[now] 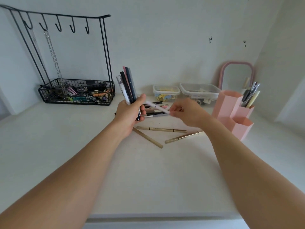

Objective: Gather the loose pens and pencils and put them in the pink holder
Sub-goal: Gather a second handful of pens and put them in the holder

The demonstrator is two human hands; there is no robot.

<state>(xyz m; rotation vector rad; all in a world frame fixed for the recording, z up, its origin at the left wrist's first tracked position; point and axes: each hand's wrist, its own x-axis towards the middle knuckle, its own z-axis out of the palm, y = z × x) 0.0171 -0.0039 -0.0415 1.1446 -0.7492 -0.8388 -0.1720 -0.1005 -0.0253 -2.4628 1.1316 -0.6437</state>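
Forearms reach over bench (148,179); left hand (130,111) clenches pen bundle (127,85), right hand (186,111) pinches white pen (157,107). Risk: overfull bundle slips, scattering pens.

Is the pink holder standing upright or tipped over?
Upright: the pink holder stands on the desk, openings upward, pens sticking out.

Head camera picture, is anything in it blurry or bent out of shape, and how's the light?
Head view: the right hand and the white pen it holds are motion-blurred; the left hand and its bundle of pens look sharper. Wide-angle distortion tilts the black wire rack and stretches the forearms. Light is soft and even, shadows faint, with no glare on the white table.
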